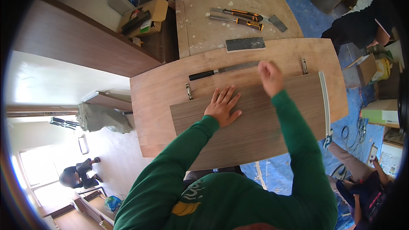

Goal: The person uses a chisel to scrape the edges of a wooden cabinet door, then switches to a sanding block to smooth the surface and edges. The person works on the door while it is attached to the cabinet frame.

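Note:
A wood-grain panel [251,132] lies across the plywood worktop in front of me. My left hand [221,107] rests flat on it, fingers spread and holding nothing. My right hand [271,78] is curled closed over the panel's far edge, slightly blurred. Anything inside its fingers is hidden. Just beyond it lies a flat file [238,67] with a black handle, its tip beside my right hand; I cannot tell whether they touch. Metal hinges stand at the panel's far edge, a left hinge [188,91] and a right hinge [304,66].
Farther back are a dark sanding block [245,44], a utility knife [245,14] and an orange-black-handled tool [249,24]. An open cardboard box [154,15] sits at upper left. People are at right and lower left, one person [362,187] close by. Blue sheeting [277,174] covers the floor.

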The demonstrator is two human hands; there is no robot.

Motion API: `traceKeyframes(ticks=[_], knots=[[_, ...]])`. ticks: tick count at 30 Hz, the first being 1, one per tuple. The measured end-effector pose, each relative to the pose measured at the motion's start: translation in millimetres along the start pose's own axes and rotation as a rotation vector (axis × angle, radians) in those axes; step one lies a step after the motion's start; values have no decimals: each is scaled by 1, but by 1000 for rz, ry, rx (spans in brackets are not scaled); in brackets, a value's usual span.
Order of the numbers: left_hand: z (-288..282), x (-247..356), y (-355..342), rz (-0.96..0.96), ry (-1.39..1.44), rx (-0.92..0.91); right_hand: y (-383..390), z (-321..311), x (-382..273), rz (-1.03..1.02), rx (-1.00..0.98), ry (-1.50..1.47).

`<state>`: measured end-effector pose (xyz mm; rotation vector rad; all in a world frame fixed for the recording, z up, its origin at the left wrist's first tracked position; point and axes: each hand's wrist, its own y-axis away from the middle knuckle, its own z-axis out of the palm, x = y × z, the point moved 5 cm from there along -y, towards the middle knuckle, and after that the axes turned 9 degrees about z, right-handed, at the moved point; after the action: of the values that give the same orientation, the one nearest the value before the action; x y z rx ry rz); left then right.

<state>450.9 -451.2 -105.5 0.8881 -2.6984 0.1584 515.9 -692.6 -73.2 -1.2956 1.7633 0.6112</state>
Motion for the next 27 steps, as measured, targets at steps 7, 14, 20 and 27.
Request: traceKeyframes(ticks=[7, 14, 20, 27], knots=[[1, -1, -10, 17, 20, -13, -231, -1, 81, -168, 136, 735], [1, -3, -7, 15, 89, -25, -281, 34, 99, 60, -28, 947], [0, -5, 2, -2, 99, -39, -258, 52, 72, 65, -117, 1027], [-4, -3, -6, 35, 112, 19, -278, 36, 80, 230, -75, 994]])
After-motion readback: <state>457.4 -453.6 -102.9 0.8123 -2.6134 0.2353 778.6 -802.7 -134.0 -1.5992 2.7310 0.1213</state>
